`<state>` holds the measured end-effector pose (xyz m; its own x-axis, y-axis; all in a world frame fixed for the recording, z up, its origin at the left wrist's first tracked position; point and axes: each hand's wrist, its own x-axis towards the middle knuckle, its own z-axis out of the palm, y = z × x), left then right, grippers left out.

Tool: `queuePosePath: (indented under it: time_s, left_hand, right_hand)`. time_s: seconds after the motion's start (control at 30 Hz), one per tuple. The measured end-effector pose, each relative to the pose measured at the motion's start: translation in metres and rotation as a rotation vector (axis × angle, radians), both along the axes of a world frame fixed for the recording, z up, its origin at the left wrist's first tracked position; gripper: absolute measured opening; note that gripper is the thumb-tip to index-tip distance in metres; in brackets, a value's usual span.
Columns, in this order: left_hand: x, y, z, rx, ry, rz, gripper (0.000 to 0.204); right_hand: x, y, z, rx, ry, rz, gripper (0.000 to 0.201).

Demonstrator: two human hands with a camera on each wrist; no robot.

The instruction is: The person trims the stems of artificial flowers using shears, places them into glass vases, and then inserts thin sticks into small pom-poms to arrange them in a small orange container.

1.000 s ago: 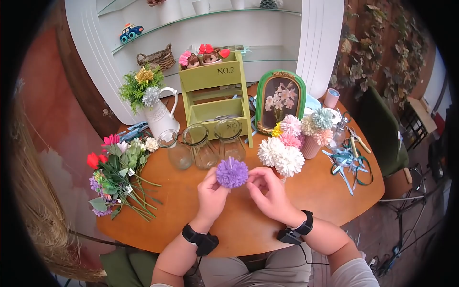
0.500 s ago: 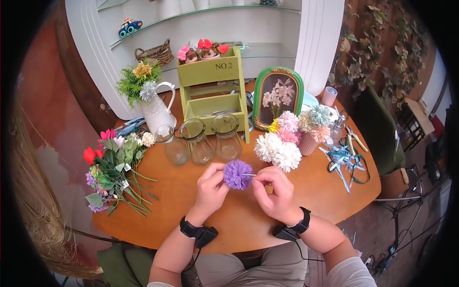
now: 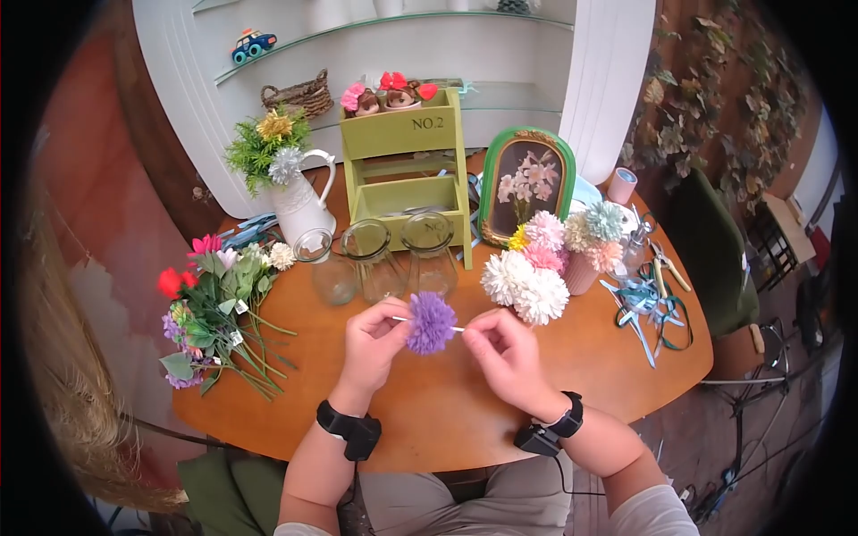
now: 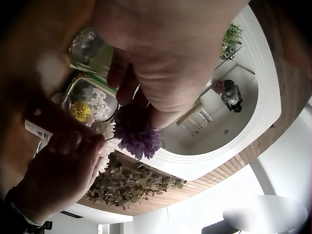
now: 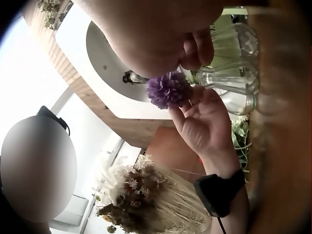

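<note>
Purple flower (image 3: 432, 323) aloft (stem (image 3: 458, 330) seemingly white).

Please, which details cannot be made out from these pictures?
White stick ends: head view; purple flower hides whether they join.
Left hand: left wrist view; shadow and purple flower hide some fingertips.
Lower lettering on green stand: head view; blurred behind glass jar.
White tags: head view; print too small.
White objects: head view; cut off by top edge.

The left hand's grip (image 3: 369, 344) is shifting toward nine o'clock; there, a white stick (image 3: 400, 318) is now emerging from the purple flower (image 3: 432, 323).
</note>
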<state>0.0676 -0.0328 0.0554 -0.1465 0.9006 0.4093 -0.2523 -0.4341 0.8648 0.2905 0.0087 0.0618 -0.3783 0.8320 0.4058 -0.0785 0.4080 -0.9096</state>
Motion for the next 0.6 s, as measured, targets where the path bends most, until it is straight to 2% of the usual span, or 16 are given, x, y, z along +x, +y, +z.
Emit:
queuePosePath:
  time_s: [0.07, 0.13, 0.3, 0.53, 0.6]
  left_hand:
    - [-0.004, -0.001, 0.003, 0.026, 0.027, 0.032, 0.012]
    - [-0.002, -0.004, 0.009, 0.059, 0.08, 0.05, 0.013]
    - [0.004, -0.005, 0.008, 0.08, 0.232, 0.063, 0.013]
    - [0.009, -0.007, 0.012, 0.161, 0.392, 0.039, 0.019]
    - [0.012, -0.011, 0.018, 0.11, 0.322, 0.044, 0.019]
  right_hand:
    - [-0.004, -0.004, -0.003, -0.027, -0.096, 0.096, 0.014]
    - [-0.007, -0.008, 0.004, 0.124, -0.191, 0.136, 0.013]
    - [-0.006, -0.002, 0.0, 0.229, -0.304, 0.107, 0.011]
    - [-0.006, 0.002, -0.002, 0.214, -0.284, 0.083, 0.013]
    - [-0.009, 0.001, -0.005, 0.235, -0.232, 0.088, 0.017]
